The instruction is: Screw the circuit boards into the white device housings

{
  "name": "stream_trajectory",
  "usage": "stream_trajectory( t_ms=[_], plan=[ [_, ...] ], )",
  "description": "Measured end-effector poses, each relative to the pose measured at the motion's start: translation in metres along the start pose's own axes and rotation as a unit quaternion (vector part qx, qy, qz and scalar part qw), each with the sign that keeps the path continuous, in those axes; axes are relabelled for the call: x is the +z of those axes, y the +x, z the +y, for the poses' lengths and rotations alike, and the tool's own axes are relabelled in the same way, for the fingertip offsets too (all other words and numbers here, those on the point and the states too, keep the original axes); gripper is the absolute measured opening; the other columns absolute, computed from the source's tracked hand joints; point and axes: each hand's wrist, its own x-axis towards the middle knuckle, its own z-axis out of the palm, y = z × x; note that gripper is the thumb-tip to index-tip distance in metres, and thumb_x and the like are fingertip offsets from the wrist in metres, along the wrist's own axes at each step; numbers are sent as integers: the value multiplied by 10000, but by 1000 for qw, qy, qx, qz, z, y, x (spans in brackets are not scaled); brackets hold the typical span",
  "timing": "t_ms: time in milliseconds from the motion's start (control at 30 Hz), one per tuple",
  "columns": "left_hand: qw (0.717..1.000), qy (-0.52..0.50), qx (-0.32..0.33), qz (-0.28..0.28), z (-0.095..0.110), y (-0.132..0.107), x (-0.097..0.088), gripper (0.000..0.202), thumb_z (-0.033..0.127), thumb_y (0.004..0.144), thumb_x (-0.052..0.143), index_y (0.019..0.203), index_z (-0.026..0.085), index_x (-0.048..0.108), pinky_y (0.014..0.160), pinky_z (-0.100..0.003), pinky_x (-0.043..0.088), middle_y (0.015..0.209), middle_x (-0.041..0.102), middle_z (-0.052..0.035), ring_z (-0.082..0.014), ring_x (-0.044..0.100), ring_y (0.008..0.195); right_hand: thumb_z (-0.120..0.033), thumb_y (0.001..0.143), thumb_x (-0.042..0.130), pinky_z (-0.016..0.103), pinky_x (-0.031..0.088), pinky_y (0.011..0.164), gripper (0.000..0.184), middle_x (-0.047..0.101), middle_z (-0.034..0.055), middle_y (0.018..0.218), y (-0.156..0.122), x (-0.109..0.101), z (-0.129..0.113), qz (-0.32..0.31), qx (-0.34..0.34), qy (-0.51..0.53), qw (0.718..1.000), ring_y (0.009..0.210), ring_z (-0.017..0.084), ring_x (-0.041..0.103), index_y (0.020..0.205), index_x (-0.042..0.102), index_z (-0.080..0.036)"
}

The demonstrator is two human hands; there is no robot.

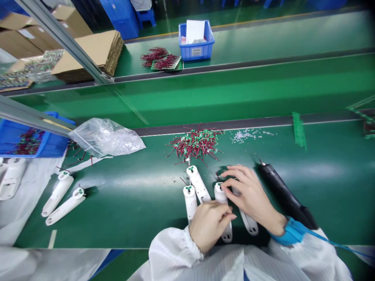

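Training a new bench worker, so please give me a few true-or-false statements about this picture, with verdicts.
The right hand touches a white plastic housing. True.
The blue wrist strap is on the left wrist. False: it is on the right wrist.
A black electric screwdriver lies on the green mat, held by neither hand. True.
The heap of wired green circuit boards sits inside the clear plastic bag. False: it lies on the mat, to the right of the bag.
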Motion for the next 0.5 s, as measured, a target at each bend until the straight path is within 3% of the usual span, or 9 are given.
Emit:
stream_trajectory(
  t_ms=[200,333,500],
  plan=[
    [999,-23,-45,-14,3,2,-3,70,230,857,669,813,213,720,777,-272,511,907,771,-3,-180,715,830,-186,875,581,436,501,887,120,651,67,1085,8,1,8,-42,40,46,997,1109,244,542,792,664,-212],
    [997,-16,-78,-21,6,5,-5,62,235,847,681,799,226,720,710,-258,493,869,766,19,-165,696,755,-177,850,620,505,438,1000,132,666,28,1047,12,-5,4,-65,-2,0,998,1121,241,543,760,697,-236],
    [996,-11,-81,-20,6,6,-6,61,226,841,686,791,227,721,669,-243,467,802,757,31,-152,671,701,-144,883,552,566,351,1101,234,649,25,1180,4,-17,-2,-74,-60,-55,994,1222,257,507,979,722,-272]
  ],
)
